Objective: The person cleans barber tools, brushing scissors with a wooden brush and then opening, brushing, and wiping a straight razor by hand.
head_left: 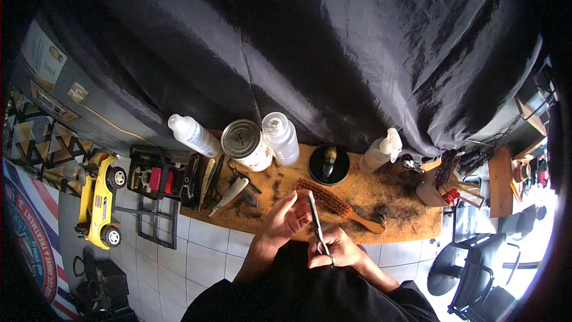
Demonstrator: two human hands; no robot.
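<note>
A pair of scissors (pixel 316 219) is in my right hand (pixel 337 247), with the thin blades pointing up and away from me and a finger ring by the thumb. My left hand (pixel 285 220) is beside the blades, palm turned toward them, thumb apart and fingers loosely bent. Whether its fingertips touch the blade, I cannot tell. Just beyond the hands, a brush with brown bristles and a wooden handle (pixel 339 206) lies on the wooden shelf (pixel 274 189). A straight razor with a pale handle (pixel 229 195) lies to the left.
Along the back stand a clear bottle (pixel 193 135), a tin can (pixel 246 145), another bottle (pixel 281 139), a black bowl (pixel 329 174) holding a dark brush, and a spray bottle (pixel 381 151). A yellow toy car (pixel 98 200) is at left. Dark cloth (pixel 286 42) hangs behind.
</note>
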